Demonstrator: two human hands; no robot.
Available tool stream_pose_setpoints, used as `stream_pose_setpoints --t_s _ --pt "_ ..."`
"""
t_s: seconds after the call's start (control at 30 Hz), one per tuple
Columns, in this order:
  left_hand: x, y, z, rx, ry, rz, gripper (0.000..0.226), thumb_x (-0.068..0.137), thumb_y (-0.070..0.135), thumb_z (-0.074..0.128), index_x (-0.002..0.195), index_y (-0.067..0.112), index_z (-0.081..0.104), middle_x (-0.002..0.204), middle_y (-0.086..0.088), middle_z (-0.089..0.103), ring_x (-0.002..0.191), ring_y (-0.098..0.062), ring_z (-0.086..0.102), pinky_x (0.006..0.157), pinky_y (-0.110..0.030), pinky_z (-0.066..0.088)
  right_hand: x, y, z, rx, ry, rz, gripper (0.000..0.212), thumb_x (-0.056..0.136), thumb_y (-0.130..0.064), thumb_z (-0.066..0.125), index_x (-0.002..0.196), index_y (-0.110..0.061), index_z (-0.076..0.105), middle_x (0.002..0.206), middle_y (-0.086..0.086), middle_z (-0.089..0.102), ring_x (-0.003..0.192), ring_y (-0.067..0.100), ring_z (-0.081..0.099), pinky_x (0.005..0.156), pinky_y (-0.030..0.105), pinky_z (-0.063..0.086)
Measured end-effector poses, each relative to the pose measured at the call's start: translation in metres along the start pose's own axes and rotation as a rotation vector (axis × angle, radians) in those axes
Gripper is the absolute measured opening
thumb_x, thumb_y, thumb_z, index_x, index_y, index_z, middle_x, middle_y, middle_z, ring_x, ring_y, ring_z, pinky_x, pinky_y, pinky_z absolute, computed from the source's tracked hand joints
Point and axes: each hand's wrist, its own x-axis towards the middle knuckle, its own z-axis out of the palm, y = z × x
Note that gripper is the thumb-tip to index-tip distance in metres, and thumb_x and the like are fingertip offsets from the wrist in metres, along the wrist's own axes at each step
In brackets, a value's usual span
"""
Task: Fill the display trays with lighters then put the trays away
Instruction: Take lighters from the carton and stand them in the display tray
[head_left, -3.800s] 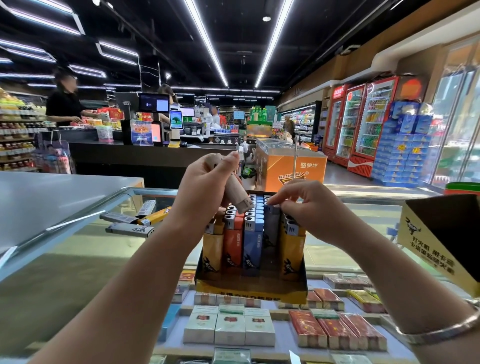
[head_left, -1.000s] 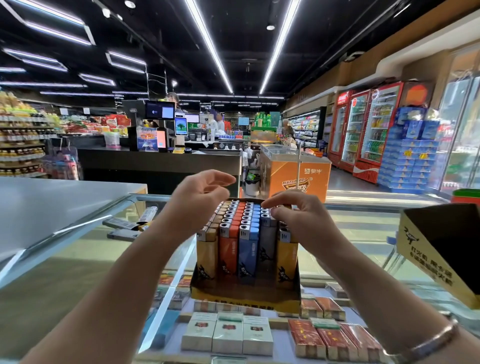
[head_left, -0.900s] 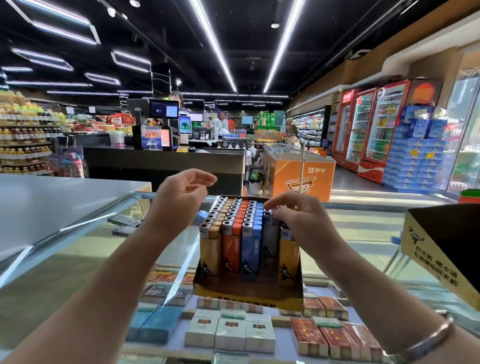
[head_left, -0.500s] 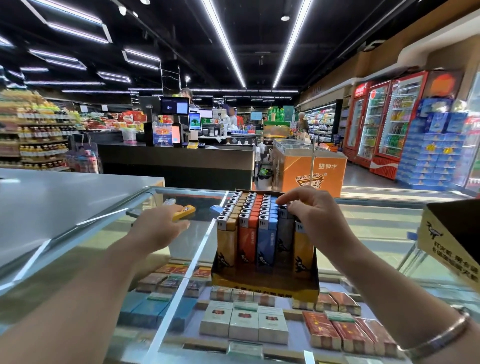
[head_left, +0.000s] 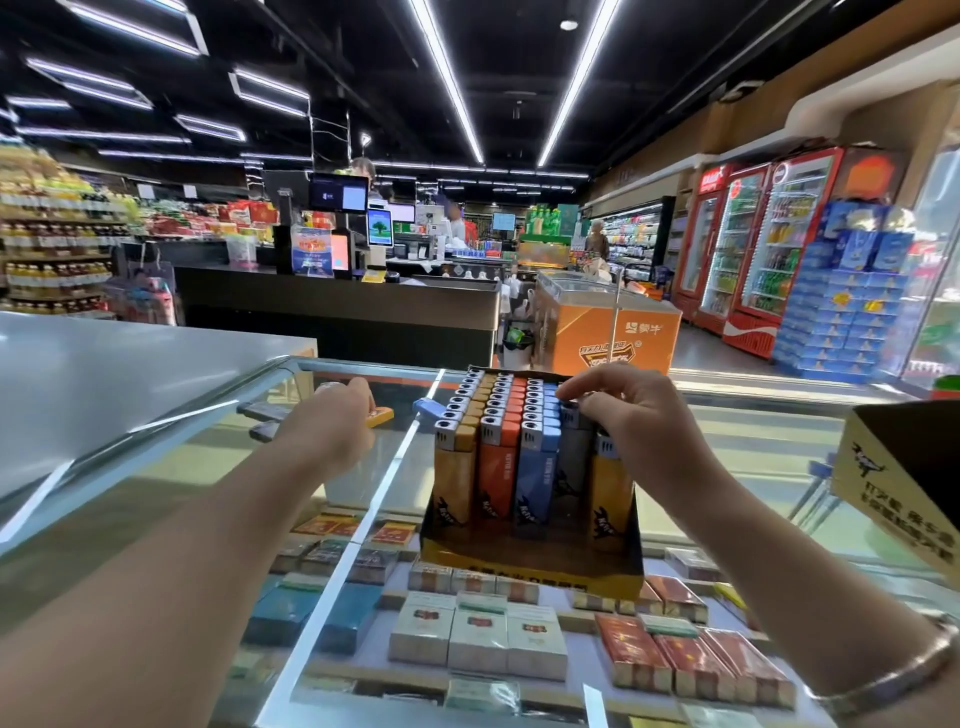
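Observation:
A black and yellow display tray (head_left: 530, 569) stands on the glass counter (head_left: 208, 467), packed with upright rows of yellow, orange, blue and grey lighters (head_left: 498, 415). My right hand (head_left: 623, 415) sits on the tray's right side, fingertips and thumb pinching the top of a grey lighter (head_left: 574, 447). My left hand (head_left: 332, 423) reaches left of the tray, with its fingers curled over a loose yellow lighter (head_left: 383, 414) lying on the glass. A loose blue lighter (head_left: 427, 408) lies between that hand and the tray. Two dark lighters (head_left: 265, 413) lie further left.
A second black and yellow tray (head_left: 893, 467) stands at the right edge of the counter. Cigarette packs (head_left: 478, 639) fill the case under the glass. A grey counter top (head_left: 104, 364) adjoins on the left. Checkout desk, freezer and drink fridges stand beyond.
My left hand let go of its handful of lighters into the tray, swung left and down to the loose lighters, and now covers the yellow one. My right hand stayed on the tray's right rows.

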Motion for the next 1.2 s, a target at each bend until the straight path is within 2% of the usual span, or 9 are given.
stream_pose_setpoints --t_s 0.17,0.37,0.57,0.73,0.83,0.93,1.03,1.1,1.2 --pt "-0.001 0.000 -0.002 0.027 0.064 0.089 0.043 0.089 0.008 0.046 0.132 0.010 0.041 0.112 -0.010 0.056 0.098 -0.022 0.054 0.078 -0.032 0.048 0.000 -0.001 0.000 0.048 -0.024 0.000 0.032 0.090 0.000 0.045 0.074 -0.017 0.067 0.091 -0.002 0.062 0.092 0.016 0.059 0.053 0.017 0.048" --pt "0.000 -0.017 -0.029 -0.151 0.243 -0.210 0.011 0.091 0.024 0.047 0.095 0.014 0.043 0.075 -0.004 0.049 0.071 -0.023 0.050 0.058 -0.035 0.038 0.001 0.000 -0.002 0.020 -0.040 -0.007 0.030 0.091 -0.001 0.046 0.076 -0.017 0.067 0.094 0.003 0.063 0.096 0.021 0.059 0.061 0.024 0.047" --pt "-0.014 -0.029 -0.029 0.128 -0.092 -0.424 0.049 0.086 0.058 0.045 0.092 0.010 0.052 0.081 -0.007 0.059 0.076 -0.021 0.056 0.068 -0.032 0.043 0.000 -0.001 -0.002 -0.012 -0.041 -0.019 0.030 0.091 -0.002 0.048 0.076 -0.020 0.066 0.092 0.001 0.061 0.096 0.019 0.057 0.057 0.014 0.044" --pt "-0.009 -0.034 -0.030 0.055 -0.174 -0.458 0.034 0.085 0.036 0.055 0.101 0.006 0.051 0.095 -0.013 0.056 0.083 -0.024 0.058 0.076 -0.034 0.050 0.000 0.001 -0.003 -0.054 -0.045 -0.023 0.028 0.091 -0.005 0.049 0.079 -0.022 0.067 0.096 0.003 0.060 0.102 0.024 0.052 0.064 0.022 0.044" --pt "-0.010 -0.036 -0.035 0.045 -0.170 -0.480 0.024 0.085 0.025 0.057 0.095 0.004 0.053 0.087 -0.012 0.058 0.074 -0.021 0.058 0.059 -0.030 0.046 0.000 0.001 -0.003 -0.076 -0.041 -0.032 0.028 0.090 -0.005 0.049 0.078 -0.023 0.066 0.094 0.000 0.060 0.101 0.021 0.053 0.060 0.015 0.040" --pt "-0.010 -0.040 -0.038 0.070 -0.159 -0.477 0.016 0.084 0.017 0.055 0.092 0.003 0.053 0.081 -0.011 0.056 0.074 -0.021 0.056 0.058 -0.029 0.042 0.001 0.001 -0.002 -0.071 -0.044 -0.036 0.028 0.090 -0.004 0.049 0.078 -0.022 0.066 0.093 0.000 0.060 0.101 0.021 0.053 0.063 0.020 0.043" --pt "-0.010 -0.045 -0.038 0.002 -0.052 -0.532 0.020 0.084 0.013 0.055 0.097 0.002 0.047 0.083 -0.013 0.055 0.080 -0.027 0.057 0.060 -0.033 0.043 0.000 0.000 -0.002 -0.069 -0.041 -0.040 0.027 0.090 -0.004 0.049 0.078 -0.022 0.066 0.092 -0.004 0.059 0.100 0.019 0.053 0.060 0.015 0.043" --pt "-0.010 -0.048 -0.036 -0.061 0.086 -0.545 0.024 0.088 0.012 0.053 0.102 0.004 0.036 0.082 -0.014 0.051 0.076 -0.030 0.053 0.060 -0.037 0.040 0.000 0.000 -0.002 -0.066 -0.039 -0.046 0.027 0.089 -0.003 0.050 0.078 -0.020 0.067 0.094 -0.001 0.060 0.102 0.021 0.053 0.066 0.022 0.047" --pt "-0.008 -0.046 -0.031 -0.028 0.234 -0.344 0.026 0.089 0.008 0.052 0.112 0.009 0.038 0.077 -0.011 0.050 0.063 -0.025 0.046 0.055 -0.036 0.034 0.000 0.000 -0.002 -0.065 -0.039 -0.042 0.028 0.089 -0.004 0.049 0.078 -0.022 0.066 0.095 0.000 0.060 0.104 0.022 0.052 0.070 0.030 0.047"
